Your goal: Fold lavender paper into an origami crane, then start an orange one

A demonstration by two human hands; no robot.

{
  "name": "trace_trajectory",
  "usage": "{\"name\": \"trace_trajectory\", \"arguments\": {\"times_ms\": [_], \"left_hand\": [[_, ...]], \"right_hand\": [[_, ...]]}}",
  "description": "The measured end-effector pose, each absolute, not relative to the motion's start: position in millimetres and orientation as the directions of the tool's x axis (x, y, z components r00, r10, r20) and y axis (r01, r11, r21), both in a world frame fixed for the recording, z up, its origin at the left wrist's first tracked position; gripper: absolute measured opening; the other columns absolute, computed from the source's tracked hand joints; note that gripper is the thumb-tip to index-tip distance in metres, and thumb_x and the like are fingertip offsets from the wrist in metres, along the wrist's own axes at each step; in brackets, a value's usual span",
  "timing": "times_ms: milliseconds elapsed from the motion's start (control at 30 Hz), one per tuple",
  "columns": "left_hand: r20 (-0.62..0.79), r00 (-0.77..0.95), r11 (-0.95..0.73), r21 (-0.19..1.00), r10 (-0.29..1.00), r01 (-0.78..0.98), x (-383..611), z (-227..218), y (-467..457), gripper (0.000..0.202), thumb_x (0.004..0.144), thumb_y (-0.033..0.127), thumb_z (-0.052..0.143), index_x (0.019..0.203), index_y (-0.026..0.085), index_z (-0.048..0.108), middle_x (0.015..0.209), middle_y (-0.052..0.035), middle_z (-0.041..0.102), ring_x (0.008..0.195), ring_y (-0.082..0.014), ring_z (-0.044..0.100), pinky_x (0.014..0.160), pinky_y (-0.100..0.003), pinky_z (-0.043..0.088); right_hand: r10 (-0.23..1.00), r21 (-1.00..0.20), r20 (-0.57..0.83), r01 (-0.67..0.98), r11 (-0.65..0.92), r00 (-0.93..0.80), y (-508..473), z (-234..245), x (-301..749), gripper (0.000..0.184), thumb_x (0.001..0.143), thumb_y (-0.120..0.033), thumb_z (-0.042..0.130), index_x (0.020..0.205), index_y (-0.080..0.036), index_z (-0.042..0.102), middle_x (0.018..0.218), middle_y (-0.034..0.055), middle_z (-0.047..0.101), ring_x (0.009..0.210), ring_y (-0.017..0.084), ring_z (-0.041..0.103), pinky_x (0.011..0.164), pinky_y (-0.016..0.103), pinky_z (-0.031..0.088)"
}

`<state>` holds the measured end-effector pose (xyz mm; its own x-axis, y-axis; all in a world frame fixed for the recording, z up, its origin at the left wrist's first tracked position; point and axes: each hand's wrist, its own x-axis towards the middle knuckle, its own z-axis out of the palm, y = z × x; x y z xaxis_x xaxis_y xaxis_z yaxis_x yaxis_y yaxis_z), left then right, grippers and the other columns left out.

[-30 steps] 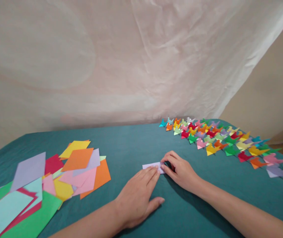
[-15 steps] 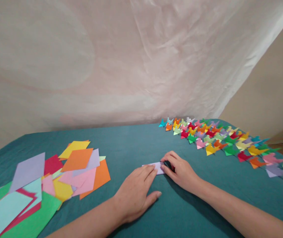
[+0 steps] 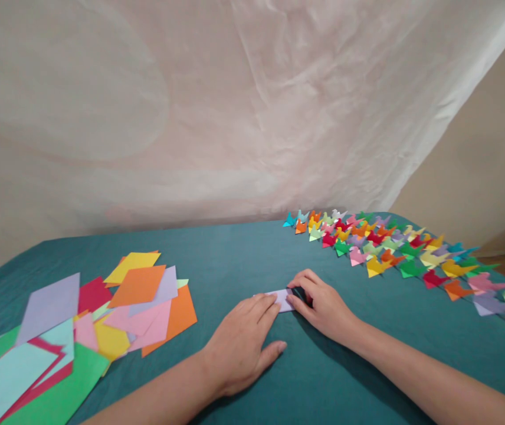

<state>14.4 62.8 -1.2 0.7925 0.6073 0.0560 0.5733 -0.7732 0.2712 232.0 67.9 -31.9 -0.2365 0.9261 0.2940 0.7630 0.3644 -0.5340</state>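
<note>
A small folded strip of lilac paper [image 3: 284, 298] lies on the teal tablecloth [image 3: 235, 260] in front of me. My left hand [image 3: 241, 345] rests flat on the cloth, fingers stretched out, fingertips pressing the strip's left part. My right hand [image 3: 321, 304] is curled at the strip's right end, fingertips pinched on its edge. Most of the strip is hidden under the fingers.
A loose pile of coloured paper sheets [image 3: 102, 313] covers the left of the cloth. Rows of several folded paper birds [image 3: 394, 251] in many colours run along the right side to the table's edge. A pale draped sheet [image 3: 190, 118] hangs behind.
My left hand has slid slightly left and back along the strip, covering more of it. The right hand has hardly moved.
</note>
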Motion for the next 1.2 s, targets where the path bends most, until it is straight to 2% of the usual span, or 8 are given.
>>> {"name": "trace_trajectory", "arguments": {"times_ms": [267, 367, 500, 700, 800, 1000, 1200], "left_hand": [[0.071, 0.794, -0.779, 0.265, 0.604, 0.569, 14.7, -2.6, 62.9, 0.055, 0.089, 0.047, 0.043, 0.133, 0.014, 0.040, 0.139, -0.0131, 0.040, 0.127, -0.0280, 0.037, 0.104, -0.045, 0.033], [0.068, 0.796, -0.781, 0.264, 0.601, 0.567, 13.9, -4.2, 64.0, 0.055, 0.089, 0.047, 0.043, 0.134, 0.015, 0.039, 0.140, -0.0122, 0.039, 0.127, -0.0275, 0.037, 0.105, -0.044, 0.032], [0.044, 0.799, -0.780, 0.257, 0.599, 0.570, 14.0, -1.5, 64.3, 0.056, 0.089, 0.047, 0.044, 0.134, 0.014, 0.038, 0.141, -0.0119, 0.039, 0.128, -0.0272, 0.037, 0.106, -0.043, 0.031], [0.026, 0.807, -0.785, 0.253, 0.590, 0.565, 13.2, 1.8, 63.7, 0.059, 0.089, 0.047, 0.044, 0.135, 0.011, 0.036, 0.141, -0.0123, 0.038, 0.129, -0.0259, 0.035, 0.107, -0.041, 0.031], [0.030, 0.807, -0.785, 0.259, 0.589, 0.563, 12.2, 1.1, 65.6, 0.055, 0.090, 0.044, 0.041, 0.135, 0.012, 0.037, 0.141, -0.0120, 0.038, 0.129, -0.0249, 0.035, 0.107, -0.040, 0.030], [0.043, 0.797, -0.775, 0.270, 0.603, 0.572, 12.2, 1.0, 66.8, 0.048, 0.091, 0.037, 0.041, 0.132, 0.012, 0.040, 0.140, -0.0123, 0.040, 0.129, -0.0243, 0.036, 0.107, -0.039, 0.032], [0.051, 0.787, -0.767, 0.270, 0.615, 0.582, 12.2, 1.0, 67.2, 0.043, 0.091, 0.034, 0.043, 0.129, 0.013, 0.044, 0.138, -0.0124, 0.042, 0.128, -0.0248, 0.038, 0.106, -0.041, 0.034]], "right_hand": [[0.896, -0.516, 0.354, 0.744, 0.425, -0.267, 67.2, -33.0, 231.9, 0.016, 0.085, -0.020, 0.051, 0.099, -0.020, 0.059, 0.098, 0.0058, 0.055, 0.081, 0.015, 0.056, 0.070, 0.028, 0.048], [0.845, -0.439, 0.423, 0.742, 0.507, -0.327, 64.4, -32.0, 231.2, 0.020, 0.087, -0.017, 0.048, 0.101, -0.020, 0.062, 0.099, 0.0073, 0.056, 0.088, 0.017, 0.054, 0.077, 0.031, 0.046], [0.791, -0.303, 0.451, 0.763, 0.571, -0.413, 60.3, -28.4, 228.3, 0.019, 0.086, -0.014, 0.050, 0.094, -0.021, 0.066, 0.097, 0.0060, 0.062, 0.092, 0.020, 0.051, 0.081, 0.037, 0.041], [0.752, -0.245, 0.457, 0.745, 0.620, -0.475, 57.2, -25.9, 225.8, 0.021, 0.083, -0.010, 0.051, 0.096, -0.018, 0.065, 0.096, 0.0043, 0.066, 0.092, 0.020, 0.050, 0.082, 0.038, 0.038], [0.721, -0.171, 0.463, 0.746, 0.644, -0.516, 56.1, -25.7, 226.2, 0.022, 0.082, -0.009, 0.052, 0.099, -0.018, 0.064, 0.098, 0.0049, 0.066, 0.091, 0.020, 0.051, 0.084, 0.038, 0.037], [0.707, -0.003, 0.378, 0.763, 0.646, -0.598, 50.0, -20.3, 224.4, 0.023, 0.088, -0.015, 0.051, 0.109, -0.019, 0.061, 0.105, 0.0081, 0.064, 0.094, 0.021, 0.052, 0.088, 0.040, 0.036], [0.718, 0.094, 0.237, 0.752, 0.653, -0.654, 43.3, -11.3, 221.8, 0.035, 0.084, -0.014, 0.053, 0.118, -0.016, 0.055, 0.111, 0.0121, 0.059, 0.098, 0.025, 0.051, 0.091, 0.043, 0.036]]}}
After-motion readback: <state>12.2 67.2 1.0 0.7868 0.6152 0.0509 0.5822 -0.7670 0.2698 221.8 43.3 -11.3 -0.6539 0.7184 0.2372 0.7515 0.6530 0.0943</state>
